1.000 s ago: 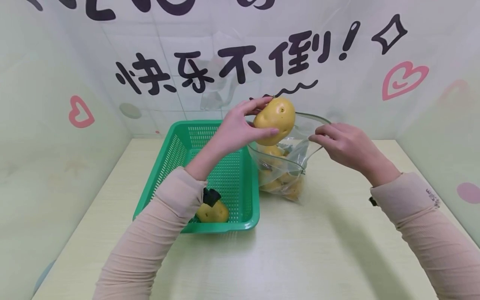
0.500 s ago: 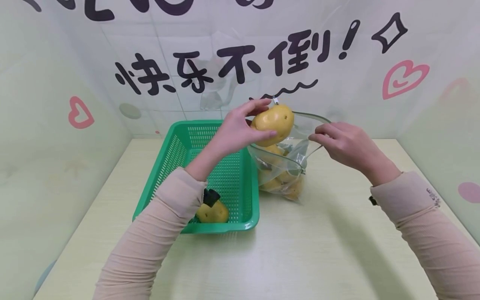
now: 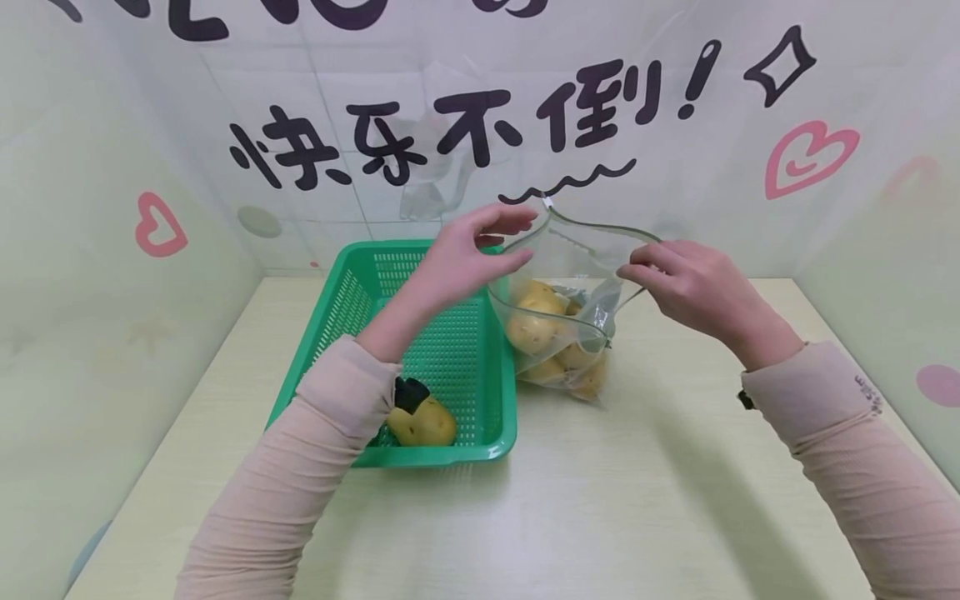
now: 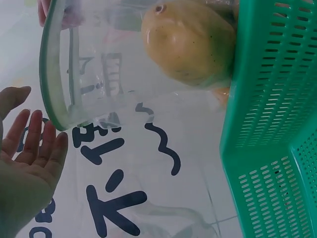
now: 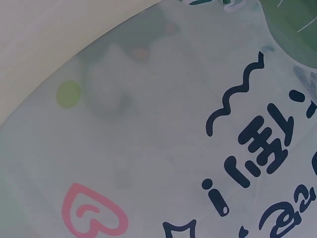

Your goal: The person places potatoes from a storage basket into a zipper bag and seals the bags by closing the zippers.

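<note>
A clear zip bag [image 3: 581, 250] with several potatoes [image 3: 532, 332] inside stands beside a green plastic basket [image 3: 507, 392], its mouth spread wide. At the left side of that mouth, my left hand [image 3: 467, 257] holds nothing, its thumb and fingers apart. Seen in the left wrist view, the fingers [image 4: 34, 141] are right at the bag's rim, and a potato [image 4: 190, 44] lies within the plastic. My right hand [image 3: 690, 287] pinches the opposite edge of the bag. One more potato [image 3: 429, 423] lies in the basket's near end, partly hidden by the left wrist's black camera.
The basket and bag stand on a pale wooden table [image 3: 600, 508]. Behind them hangs a white backdrop [image 3: 420, 67] with black lettering and pink hearts. The right wrist view shows mostly this printed backdrop [image 5: 148, 148].
My left hand has let go of a potato, which dropped into the bag, and has drawn slightly left with its fingers apart. The right hand keeps its hold on the bag's edge.
</note>
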`<action>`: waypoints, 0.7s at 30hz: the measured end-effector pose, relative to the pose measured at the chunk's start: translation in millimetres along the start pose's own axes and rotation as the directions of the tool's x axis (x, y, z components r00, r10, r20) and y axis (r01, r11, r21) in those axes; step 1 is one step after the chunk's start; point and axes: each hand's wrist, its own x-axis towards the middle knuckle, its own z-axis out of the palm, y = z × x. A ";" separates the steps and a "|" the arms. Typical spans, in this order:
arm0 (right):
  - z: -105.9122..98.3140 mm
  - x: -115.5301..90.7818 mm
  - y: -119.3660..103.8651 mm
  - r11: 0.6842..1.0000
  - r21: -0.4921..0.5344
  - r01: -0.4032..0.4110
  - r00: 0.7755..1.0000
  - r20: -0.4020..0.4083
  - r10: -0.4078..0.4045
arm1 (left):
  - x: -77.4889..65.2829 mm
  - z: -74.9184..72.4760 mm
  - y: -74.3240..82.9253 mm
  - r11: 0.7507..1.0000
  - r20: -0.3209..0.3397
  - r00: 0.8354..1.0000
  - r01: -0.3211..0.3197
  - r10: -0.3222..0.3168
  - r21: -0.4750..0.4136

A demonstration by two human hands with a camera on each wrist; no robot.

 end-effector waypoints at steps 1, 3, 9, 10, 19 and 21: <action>0.0 0.0 0.0 1.000 0.000 0.000 1.000 0.000 0.000 | -0.8 -2.1 -0.4 1.000 0.006 1.000 0.003 -0.003 -0.001; 0.0 -0.2 0.0 1.000 0.000 -0.001 1.000 -0.001 0.001 | -2.5 -6.1 -1.5 1.000 0.017 1.000 0.014 -0.014 0.004; 0.9 -0.8 0.6 1.000 0.001 -0.001 1.000 -0.009 0.001 | -8.4 -15.6 -3.9 0.998 0.059 0.996 0.061 -0.062 0.021; 1.1 -0.9 0.6 1.000 0.001 -0.001 1.000 -0.011 0.001 | -9.4 -16.8 -4.4 0.998 0.067 0.995 0.066 -0.067 0.023; 1.4 -1.9 0.8 1.000 0.001 0.001 1.000 -0.005 -0.001 | -17.2 -25.4 -9.6 0.995 0.119 0.990 0.069 -0.077 0.072; 1.4 -1.9 0.9 1.000 -0.001 0.002 1.000 -0.004 -0.002 | -18.5 -27.9 -10.2 0.994 0.131 0.988 0.067 -0.078 0.090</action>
